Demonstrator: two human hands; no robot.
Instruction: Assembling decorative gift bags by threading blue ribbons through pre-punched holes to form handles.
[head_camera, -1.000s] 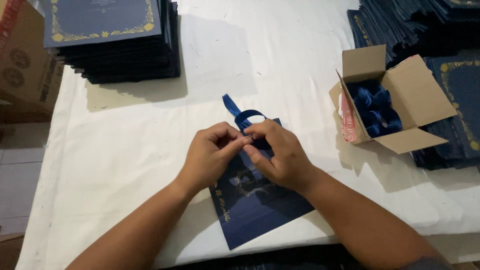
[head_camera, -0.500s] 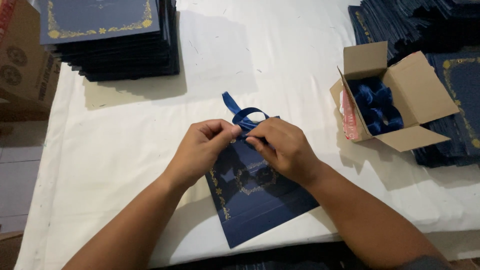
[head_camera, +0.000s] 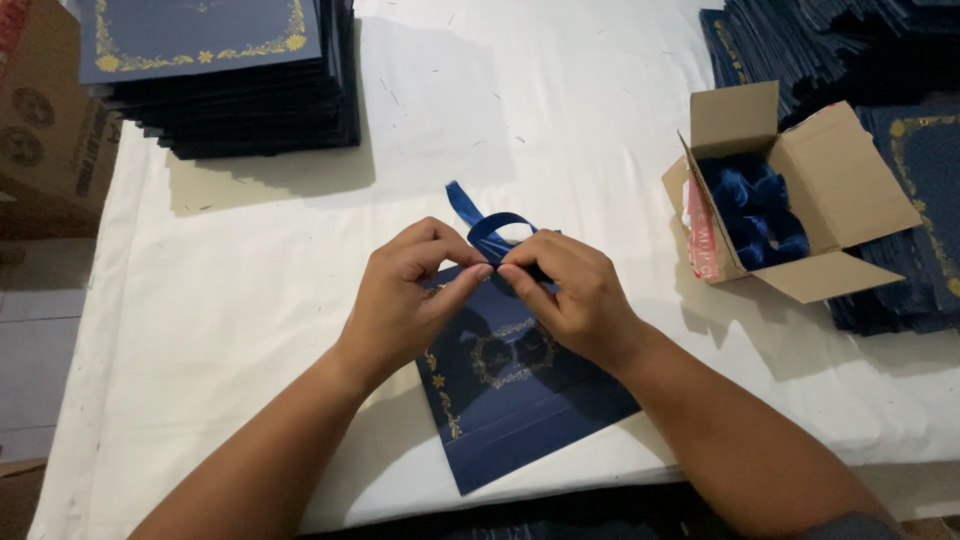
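A dark blue card folder (head_camera: 515, 395) with gold ornament lies tilted on the white cloth near the table's front edge. At its top edge a blue satin ribbon (head_camera: 482, 222) forms a loop with one tail pointing away from me. My left hand (head_camera: 405, 300) and my right hand (head_camera: 570, 295) meet at the folder's top, fingertips pinched on the ribbon where it joins the card. The thumbs and forefingers nearly touch each other. The ribbon's lower part is hidden under my fingers.
A tall stack of dark blue folders (head_camera: 215, 75) stands at the back left, beside a brown carton (head_camera: 45, 130). An open cardboard box (head_camera: 790, 190) with blue ribbon rolls sits at right, with more dark folder stacks (head_camera: 900, 200) behind and beside it. White cloth (head_camera: 250, 330) covers the table.
The hands stay pinched at the folder's top; the ribbon loop and fingers have shifted slightly, and the folder has turned a little under them.
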